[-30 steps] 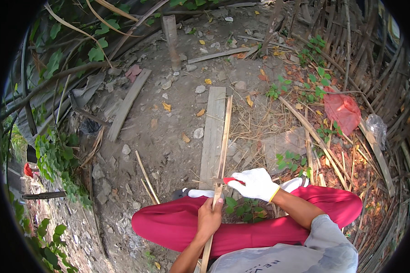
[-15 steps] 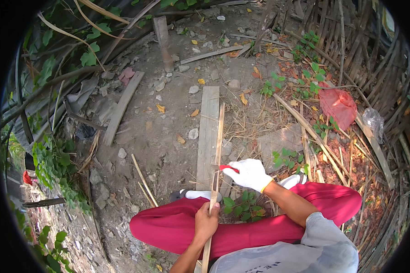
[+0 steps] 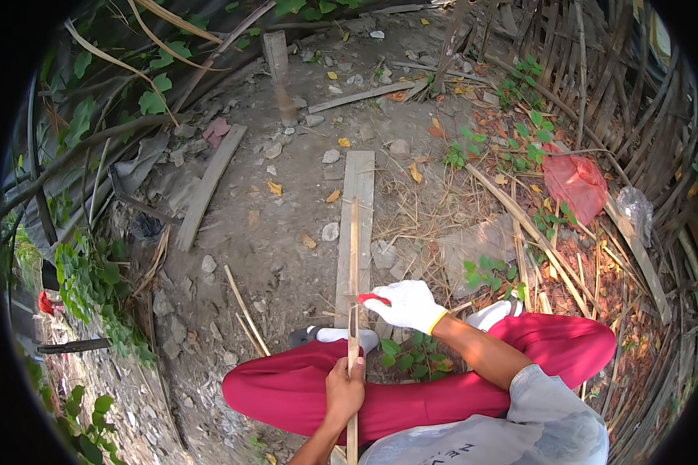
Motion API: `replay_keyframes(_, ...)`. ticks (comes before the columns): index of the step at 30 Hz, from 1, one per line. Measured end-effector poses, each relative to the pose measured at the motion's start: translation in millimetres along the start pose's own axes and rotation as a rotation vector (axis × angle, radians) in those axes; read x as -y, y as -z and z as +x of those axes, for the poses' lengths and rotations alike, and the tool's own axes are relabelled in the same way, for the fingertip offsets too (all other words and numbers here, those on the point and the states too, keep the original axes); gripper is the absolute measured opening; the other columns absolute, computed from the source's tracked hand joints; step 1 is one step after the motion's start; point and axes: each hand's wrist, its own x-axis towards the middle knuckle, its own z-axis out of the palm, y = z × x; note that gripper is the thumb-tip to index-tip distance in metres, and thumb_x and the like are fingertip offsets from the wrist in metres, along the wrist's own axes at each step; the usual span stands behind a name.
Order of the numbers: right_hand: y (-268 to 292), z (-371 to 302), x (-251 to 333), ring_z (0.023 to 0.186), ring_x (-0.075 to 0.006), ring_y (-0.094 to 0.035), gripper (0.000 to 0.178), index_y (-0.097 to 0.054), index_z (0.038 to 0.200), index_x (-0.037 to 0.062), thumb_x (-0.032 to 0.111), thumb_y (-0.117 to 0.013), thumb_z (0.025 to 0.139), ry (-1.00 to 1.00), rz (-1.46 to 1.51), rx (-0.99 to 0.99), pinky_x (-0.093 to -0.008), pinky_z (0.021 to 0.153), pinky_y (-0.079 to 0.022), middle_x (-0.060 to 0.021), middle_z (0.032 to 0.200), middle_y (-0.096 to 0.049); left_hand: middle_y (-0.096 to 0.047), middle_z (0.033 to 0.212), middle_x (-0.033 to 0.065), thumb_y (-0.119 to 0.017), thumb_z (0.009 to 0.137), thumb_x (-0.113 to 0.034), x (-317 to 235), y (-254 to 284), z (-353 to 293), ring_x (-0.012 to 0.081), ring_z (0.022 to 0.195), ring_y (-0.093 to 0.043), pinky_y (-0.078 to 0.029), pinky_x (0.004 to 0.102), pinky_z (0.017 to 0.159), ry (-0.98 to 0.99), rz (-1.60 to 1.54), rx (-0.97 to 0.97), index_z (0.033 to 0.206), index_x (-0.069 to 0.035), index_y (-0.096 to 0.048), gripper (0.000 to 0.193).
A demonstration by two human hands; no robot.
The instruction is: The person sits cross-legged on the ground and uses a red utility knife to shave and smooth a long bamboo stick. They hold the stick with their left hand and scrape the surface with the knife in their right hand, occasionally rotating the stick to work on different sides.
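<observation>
My bare left hand (image 3: 344, 390) wraps round a long, thin strip of wood or bamboo (image 3: 354, 256), which runs away from me over my lap. Beyond that hand, a narrow dark gap shows along the strip. In a white glove, my right hand (image 3: 408, 304) grips a small red-handled knife (image 3: 376, 299). Its short blade lies across the strip, just beyond the gap; how deep it sits cannot be made out. Under the strip's far part, a flat grey board (image 3: 357, 172) lies on the ground.
My crossed legs in red trousers (image 3: 442, 395) lie close below both hands. Split sticks (image 3: 531, 225) and a red plastic bag (image 3: 574, 184) are on the right, by a slatted fence (image 3: 605, 85). Another board (image 3: 212, 186) and a short post (image 3: 279, 77) stand out at the far left.
The strip's far end has swung left and come nearer to me, now over the board. My gloved right hand with the knife has shifted left and slightly nearer.
</observation>
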Motion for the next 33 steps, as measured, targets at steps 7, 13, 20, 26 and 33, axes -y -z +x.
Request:
replay_keyframes(7, 5.8, 0.9, 1.9, 0.074, -0.0356, -0.071, 0.042, -0.074, 0.099, 0.0151, 0.053, -0.056, 0.098, 0.006, -0.024, -0.030, -0.0474, 0.065, -0.055, -0.0130, 0.081, -0.074, -0.065, 0.075, 0.0220, -0.059, 0.103, -0.029, -1.8, -2.8, 1.7, 0.0393, 0.071, -0.066, -0.050, 0.0477, 0.068, -0.073, 0.016, -0.032, 0.100, 0.003, -0.065, 0.033)
replay_keyframes(13, 29.2, -9.6, 12.2, 0.075, -0.0367, -0.071, 0.041, -0.074, 0.101, 0.0163, 0.053, -0.055, 0.098, -0.080, 0.022, 0.025, -0.0483, 0.066, -0.055, -0.0140, 0.083, -0.074, -0.063, 0.069, 0.0172, -0.060, 0.104, -0.029, 2.2, -5.0, 4.4, 0.0279, 0.063, -0.063, -0.049, 0.0444, 0.063, 0.001, -0.142, 0.043, 0.097, 0.004, -0.064, 0.034)
replay_keyframes(20, 30.1, -16.5, 9.9, 0.076, -0.0363, -0.072, 0.040, -0.074, 0.105, 0.0171, 0.052, -0.057, 0.098, -0.083, -0.040, -0.024, -0.0473, 0.066, -0.055, -0.0139, 0.085, -0.074, -0.059, 0.063, 0.0092, -0.060, 0.105, -0.028, -17.2, -8.7, -3.2, 0.0170, 0.055, -0.056, -0.044, 0.0384, 0.054, 0.013, -0.217, 0.075, 0.092, 0.002, -0.063, 0.033)
replay_keyframes(26, 17.5, -1.7, 8.9, 0.074, -0.0343, -0.072, 0.042, -0.074, 0.103, 0.0135, 0.052, -0.057, 0.098, -0.016, -0.024, -0.101, -0.0458, 0.065, -0.055, -0.0118, 0.083, -0.074, -0.061, 0.065, 0.0114, -0.060, 0.104, -0.028, -15.4, -1.7, -3.6, 0.0200, 0.058, -0.058, -0.046, 0.0393, 0.057, -0.031, -0.133, 0.010, 0.093, 0.003, -0.064, 0.033)
replay_keyframes(33, 11.6, 1.5, 14.2, 0.079, -0.0364, -0.072, 0.042, -0.074, 0.102, 0.0157, 0.052, -0.054, 0.099, -0.058, 0.010, -0.022, -0.0477, 0.069, -0.056, -0.0140, 0.085, -0.074, -0.062, 0.068, 0.0131, -0.061, 0.104, -0.029, 0.1, -6.7, -2.6, 0.0219, 0.062, -0.062, -0.048, 0.0422, 0.060, -0.132, 0.027, -0.089, 0.095, 0.002, -0.063, 0.032)
